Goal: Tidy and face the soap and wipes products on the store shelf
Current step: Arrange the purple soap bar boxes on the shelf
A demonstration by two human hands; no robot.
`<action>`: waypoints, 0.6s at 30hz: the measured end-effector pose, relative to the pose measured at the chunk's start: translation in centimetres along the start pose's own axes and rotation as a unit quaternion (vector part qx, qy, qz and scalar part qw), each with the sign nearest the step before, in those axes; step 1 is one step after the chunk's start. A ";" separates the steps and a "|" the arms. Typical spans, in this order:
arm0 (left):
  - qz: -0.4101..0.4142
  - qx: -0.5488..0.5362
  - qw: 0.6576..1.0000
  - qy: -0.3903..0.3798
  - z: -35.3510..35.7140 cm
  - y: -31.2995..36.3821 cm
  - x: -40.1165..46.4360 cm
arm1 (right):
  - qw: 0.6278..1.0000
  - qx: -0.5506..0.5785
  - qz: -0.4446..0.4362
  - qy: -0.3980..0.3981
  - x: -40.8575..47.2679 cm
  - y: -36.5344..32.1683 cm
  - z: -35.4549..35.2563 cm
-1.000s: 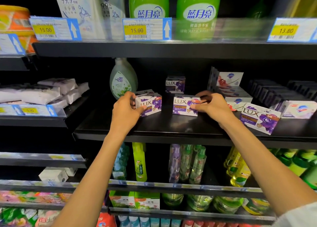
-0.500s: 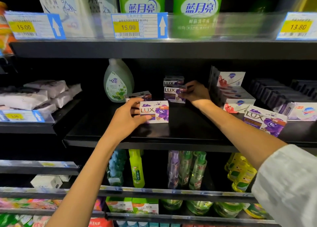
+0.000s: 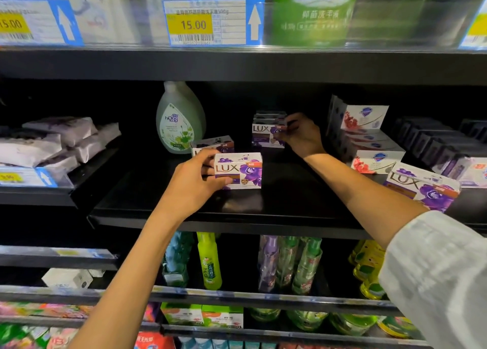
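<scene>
On the black middle shelf [image 3: 290, 206] my left hand [image 3: 195, 182] grips the left end of a white and purple LUX soap box [image 3: 242, 170] that stands facing front. Another LUX box [image 3: 210, 143] lies just behind it. Deeper in, my right hand [image 3: 300, 135] pinches the right end of a LUX box [image 3: 263, 135] that sits under a small stack of the same boxes [image 3: 268, 115]. A tilted LUX box [image 3: 421, 187] lies at the shelf's right front. Wipes packs [image 3: 52, 143] are heaped on the left shelf.
A green-labelled liquid soap bottle [image 3: 179, 119] stands behind the left LUX boxes. Red and white soap boxes [image 3: 369, 132] are stacked to the right, with dark boxes [image 3: 432, 143] beyond. Green bottles [image 3: 313, 11] and price tags [image 3: 210, 21] line the upper shelf. Spray bottles [image 3: 210, 261] fill the lower one.
My right hand carried its LUX box from the shelf front back to the stack at the rear. My left hand slid its box rightwards and turned it to face front.
</scene>
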State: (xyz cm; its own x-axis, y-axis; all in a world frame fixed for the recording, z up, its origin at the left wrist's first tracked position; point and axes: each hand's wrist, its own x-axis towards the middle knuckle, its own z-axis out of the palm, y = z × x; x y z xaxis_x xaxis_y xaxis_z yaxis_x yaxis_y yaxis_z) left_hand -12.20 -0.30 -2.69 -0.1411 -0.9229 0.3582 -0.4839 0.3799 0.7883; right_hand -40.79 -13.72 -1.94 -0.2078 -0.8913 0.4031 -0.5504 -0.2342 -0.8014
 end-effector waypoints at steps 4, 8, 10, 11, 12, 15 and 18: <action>0.003 -0.003 1.000 0.000 0.0 0.2 -0.1 | 1.000 -0.022 0.006 0.015 -0.4 -0.1 -0.2; -0.003 -0.008 1.000 -0.004 -0.1 0.3 -0.2 | 0.997 -0.081 0.009 -0.010 -1.7 -1.5 -1.4; -0.008 -0.004 1.000 -0.004 -0.2 0.4 -0.3 | 0.987 -0.151 0.002 -0.053 -2.8 -2.4 -2.6; -0.011 -0.004 1.000 -0.003 -0.2 0.5 -0.4 | 0.979 -0.186 -0.001 -0.085 -3.6 -2.8 -3.3; -0.015 -0.006 1.000 -0.001 -0.1 0.6 -0.4 | 0.969 -0.217 -0.006 -0.115 -4.7 -3.1 -4.1; -0.030 -0.009 0.999 0.010 0.0 1.1 -0.4 | 0.937 -0.303 -0.022 -0.170 -8.1 -3.0 -6.6; -0.036 0.005 0.999 0.024 0.8 1.8 0.0 | 0.916 -0.348 -0.033 -0.198 -11.2 -2.3 -8.4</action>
State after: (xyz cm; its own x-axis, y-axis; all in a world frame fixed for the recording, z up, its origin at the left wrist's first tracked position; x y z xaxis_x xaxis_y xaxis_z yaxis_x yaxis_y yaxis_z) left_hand -13.76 0.29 -1.70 -0.0640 -0.9438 0.3242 -0.4992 0.3115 0.8085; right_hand -44.05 0.05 -0.89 0.0790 -0.9873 0.1376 -0.9619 -0.1118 -0.2496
